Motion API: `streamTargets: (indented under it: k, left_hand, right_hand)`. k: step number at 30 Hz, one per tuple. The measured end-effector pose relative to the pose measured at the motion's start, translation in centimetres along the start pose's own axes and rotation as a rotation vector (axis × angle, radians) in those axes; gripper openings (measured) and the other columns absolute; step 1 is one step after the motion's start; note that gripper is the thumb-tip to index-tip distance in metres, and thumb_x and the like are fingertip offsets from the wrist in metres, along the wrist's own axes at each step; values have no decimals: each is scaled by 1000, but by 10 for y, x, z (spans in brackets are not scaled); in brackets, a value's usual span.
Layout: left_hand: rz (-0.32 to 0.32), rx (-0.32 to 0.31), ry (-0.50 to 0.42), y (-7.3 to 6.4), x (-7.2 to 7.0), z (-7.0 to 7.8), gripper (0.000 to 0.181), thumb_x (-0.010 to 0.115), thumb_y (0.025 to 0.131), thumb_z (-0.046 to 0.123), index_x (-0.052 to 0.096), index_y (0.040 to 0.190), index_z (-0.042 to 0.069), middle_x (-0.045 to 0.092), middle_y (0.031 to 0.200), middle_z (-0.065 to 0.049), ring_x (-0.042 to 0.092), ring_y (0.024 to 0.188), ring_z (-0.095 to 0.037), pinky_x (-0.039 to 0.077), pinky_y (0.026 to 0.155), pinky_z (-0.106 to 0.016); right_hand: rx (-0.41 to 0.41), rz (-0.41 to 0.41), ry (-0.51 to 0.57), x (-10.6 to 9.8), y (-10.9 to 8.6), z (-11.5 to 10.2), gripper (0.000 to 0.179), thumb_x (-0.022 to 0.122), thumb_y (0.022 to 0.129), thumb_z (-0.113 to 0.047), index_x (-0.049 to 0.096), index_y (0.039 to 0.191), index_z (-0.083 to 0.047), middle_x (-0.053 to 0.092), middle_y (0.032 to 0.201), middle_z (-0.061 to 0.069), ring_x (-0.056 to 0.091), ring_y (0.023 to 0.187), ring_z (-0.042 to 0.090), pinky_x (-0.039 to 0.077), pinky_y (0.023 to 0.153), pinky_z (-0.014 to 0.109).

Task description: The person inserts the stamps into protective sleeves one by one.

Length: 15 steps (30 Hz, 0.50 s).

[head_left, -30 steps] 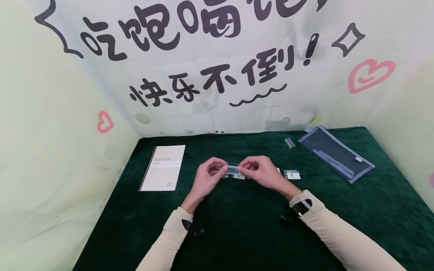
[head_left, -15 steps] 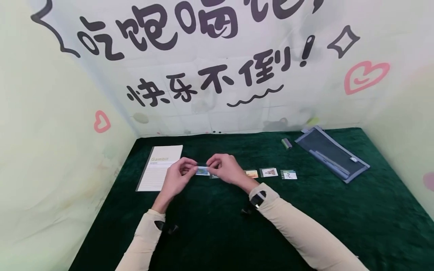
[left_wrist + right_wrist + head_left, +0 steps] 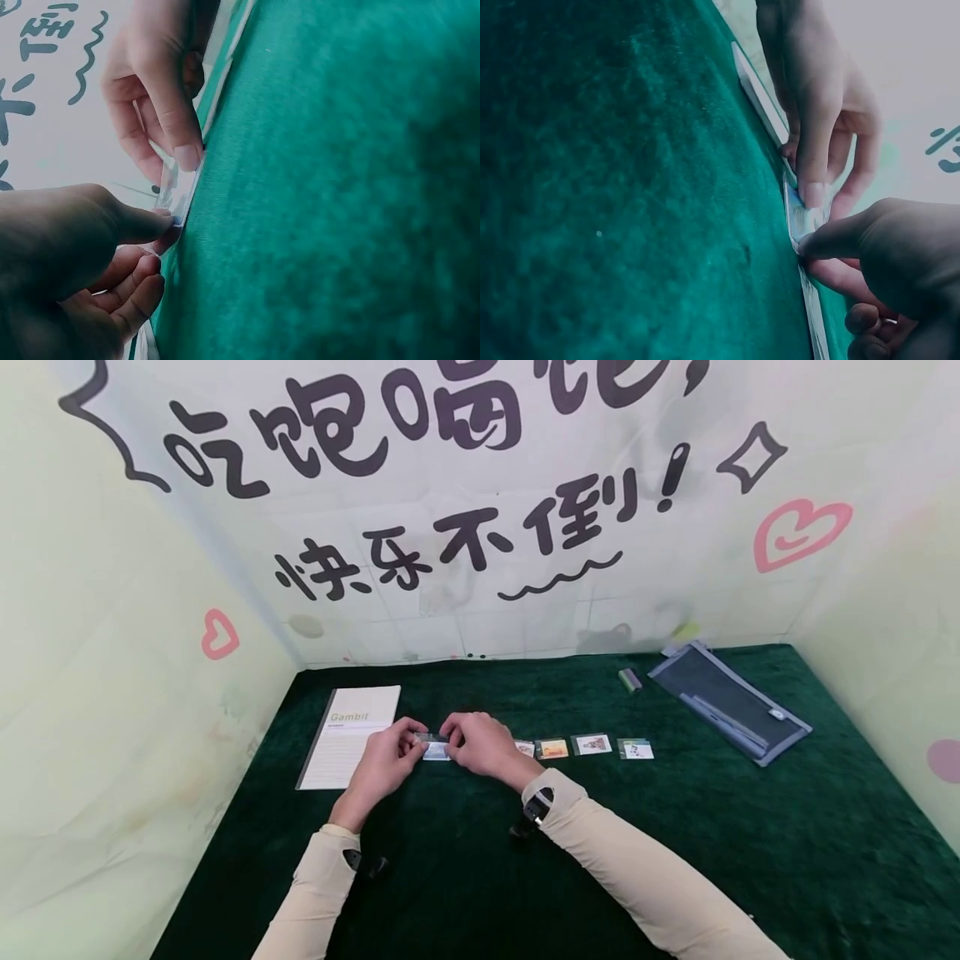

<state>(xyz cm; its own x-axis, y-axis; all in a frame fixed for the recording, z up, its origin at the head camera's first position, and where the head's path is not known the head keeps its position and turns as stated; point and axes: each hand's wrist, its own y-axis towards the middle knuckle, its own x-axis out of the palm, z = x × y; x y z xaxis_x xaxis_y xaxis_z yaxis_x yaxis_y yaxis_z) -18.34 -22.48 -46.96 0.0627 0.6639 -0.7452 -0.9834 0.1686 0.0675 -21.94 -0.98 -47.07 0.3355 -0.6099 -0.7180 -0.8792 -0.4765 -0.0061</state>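
Note:
A small blue picture card [image 3: 437,752] in a clear plastic sleeve is held between both hands, low over the dark green cloth. My left hand [image 3: 384,766] pinches its left end with thumb and fingers, just right of the notebook. My right hand [image 3: 482,745] pinches the other end. From the left wrist view, the clear sleeve [image 3: 178,196] is tilted, its near edge at or very close to the cloth. Both thumbs lie on the near face of the sleeve [image 3: 800,222] in the right wrist view. Fingers hide part of the card.
Several sleeved cards, among them an orange one [image 3: 553,749] and a white one [image 3: 636,749], lie in a row to the right. A notebook [image 3: 352,735] lies at left. Farther back are a small green-purple block [image 3: 630,681] and a blue-edged mesh pouch [image 3: 727,702].
Both hands have carried the blue card left, past the row of cards, and lowered it toward the cloth beside the notebook. Cards on the right have come into sight. The head view shifted slightly.

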Motion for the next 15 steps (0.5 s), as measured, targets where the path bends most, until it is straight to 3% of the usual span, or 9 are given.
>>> streamTargets:
  k: [8, 12, 15]
  left_hand:
    - [-16, 18, 84, 3, 3, -1, 23, 76, 102, 13, 72, 124, 13, 71, 103, -5, 61, 87, -19, 52, 81, -33]
    - [-6, 32, 139, 3, 2, -1, 34, 80, 100, 16, 71, 132, 14, 67, 128, -12, 62, 109, -28, 57, 98, -47]
    - [5, 37, 164, 4, 1, 4, 44, 81, 99, 19, 67, 141, 15, 62, 146, -14, 59, 132, -34, 52, 115, -58]
  right_hand:
    - [-29, 37, -122, 4, -2, -1, 32, 82, 99, -28, 73, 129, -23, 61, 100, -5, 56, 94, 15, 49, 72, 30]
    - [-34, 53, -143, 3, -4, -1, 33, 83, 98, -29, 74, 129, -24, 60, 105, -4, 55, 97, 16, 49, 73, 30]
    - [-43, 80, -100, -3, -7, 3, 34, 81, 99, -31, 73, 131, -21, 63, 109, -2, 57, 100, 16, 53, 78, 32]
